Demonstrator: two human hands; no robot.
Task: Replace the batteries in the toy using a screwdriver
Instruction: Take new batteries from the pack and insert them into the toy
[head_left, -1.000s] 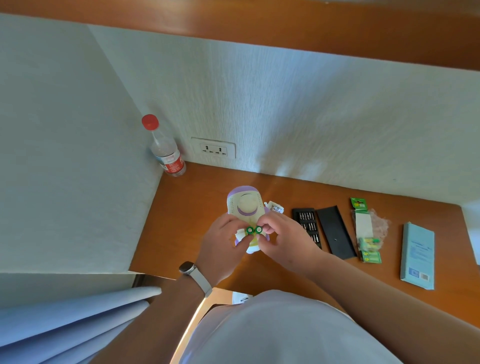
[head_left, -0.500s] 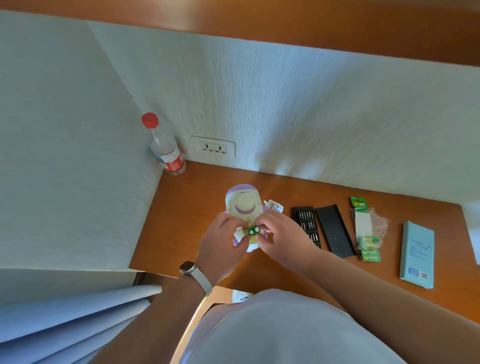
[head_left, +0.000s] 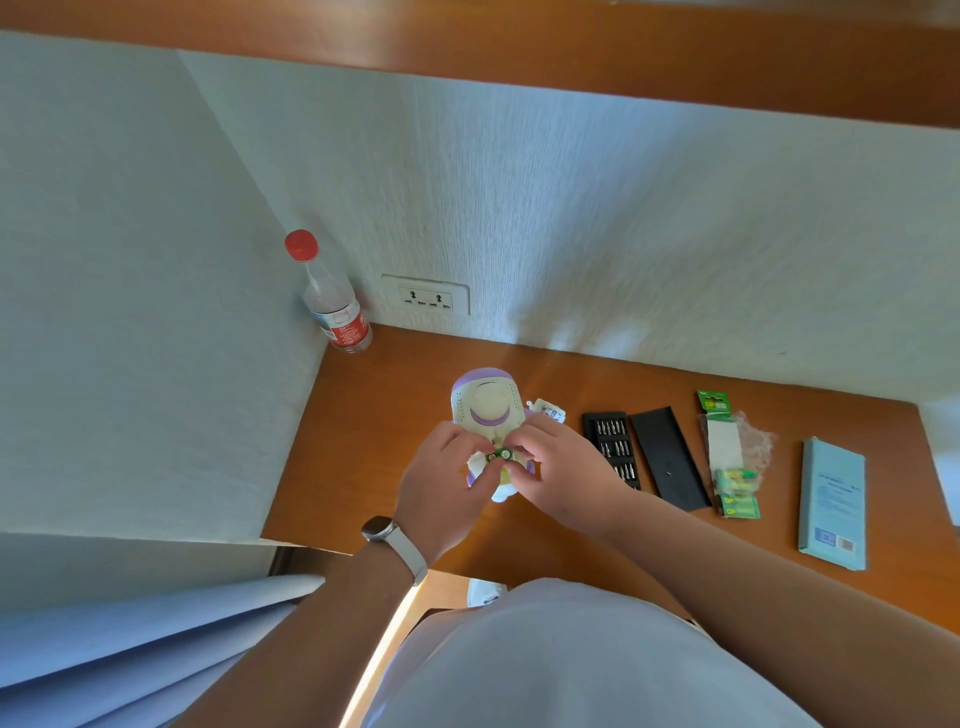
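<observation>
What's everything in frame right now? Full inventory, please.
White-and-purple plastic toy: 1, white/purple, desk centre, between both hands.
Cylindrical batteries: 2, green, at the toy's near end.
Plastic bottle: 1, clear with red cap, back-left corner.
Wall socket: 1, white, beside bottle.
Screwdriver-bit tray: 1, black, right of toy.
Flat lid: 1, black, right of tray.
Battery blister pack: 1, green, right of lid.
Cardboard box: 1, pale blue, far right.
Wooden desk: 1, orange-brown, bearing the items.
Left hand: 1, watch on wrist, grips toy.
Right hand: 1, fingers pinch batteries.
</observation>
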